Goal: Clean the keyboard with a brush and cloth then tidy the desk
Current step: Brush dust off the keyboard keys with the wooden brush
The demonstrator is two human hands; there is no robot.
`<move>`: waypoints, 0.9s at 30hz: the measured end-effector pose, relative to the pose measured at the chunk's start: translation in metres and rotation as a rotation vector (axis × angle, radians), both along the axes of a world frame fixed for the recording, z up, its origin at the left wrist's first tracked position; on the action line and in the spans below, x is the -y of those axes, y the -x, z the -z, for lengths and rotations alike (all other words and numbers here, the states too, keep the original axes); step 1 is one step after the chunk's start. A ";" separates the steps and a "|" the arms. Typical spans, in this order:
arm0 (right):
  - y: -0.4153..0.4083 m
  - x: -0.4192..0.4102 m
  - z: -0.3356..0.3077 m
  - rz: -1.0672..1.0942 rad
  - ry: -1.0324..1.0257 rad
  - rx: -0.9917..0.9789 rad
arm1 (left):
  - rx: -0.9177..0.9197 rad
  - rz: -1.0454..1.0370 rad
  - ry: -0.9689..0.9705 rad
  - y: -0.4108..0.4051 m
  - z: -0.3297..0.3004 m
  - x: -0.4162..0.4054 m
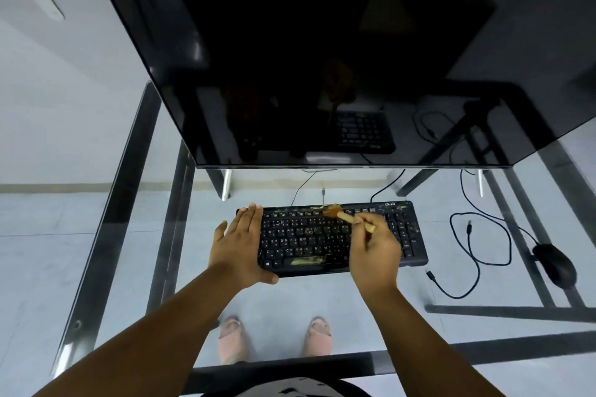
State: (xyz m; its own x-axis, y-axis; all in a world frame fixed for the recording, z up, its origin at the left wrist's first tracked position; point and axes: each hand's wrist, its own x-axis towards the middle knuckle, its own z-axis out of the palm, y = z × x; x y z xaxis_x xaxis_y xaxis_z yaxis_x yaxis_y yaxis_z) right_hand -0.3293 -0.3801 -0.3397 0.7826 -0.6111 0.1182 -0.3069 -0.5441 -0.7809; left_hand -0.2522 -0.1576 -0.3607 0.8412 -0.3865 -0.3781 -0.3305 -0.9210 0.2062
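A black keyboard (309,235) lies on the glass desk (135,235) below the monitor, with yellowish dirt on its top row and space bar. My left hand (238,245) lies flat over the keyboard's left end, fingers straight, thumb at the front edge. My right hand (374,251) grips a small wooden-handled brush (346,217). The brush's brown bristles touch the top row of keys near the middle. No cloth shows in this view.
A large dark monitor (322,58) stands over the back of the desk. A black mouse (554,263) and loose black cables (467,248) lie to the right of the keyboard. My feet show through the glass below.
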 end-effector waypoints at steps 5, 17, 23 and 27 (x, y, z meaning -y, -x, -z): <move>0.003 0.014 0.000 -0.125 0.026 -0.070 | 0.006 -0.012 -0.047 -0.001 -0.004 0.008; 0.001 0.046 -0.006 0.040 -0.032 -0.026 | 0.007 0.060 -0.016 0.007 -0.007 0.049; 0.003 0.059 -0.010 0.064 0.110 -0.127 | -0.002 0.122 -0.024 0.009 -0.006 0.068; 0.005 0.063 -0.013 -0.081 -0.101 -0.118 | -0.010 0.142 -0.020 0.011 -0.006 0.081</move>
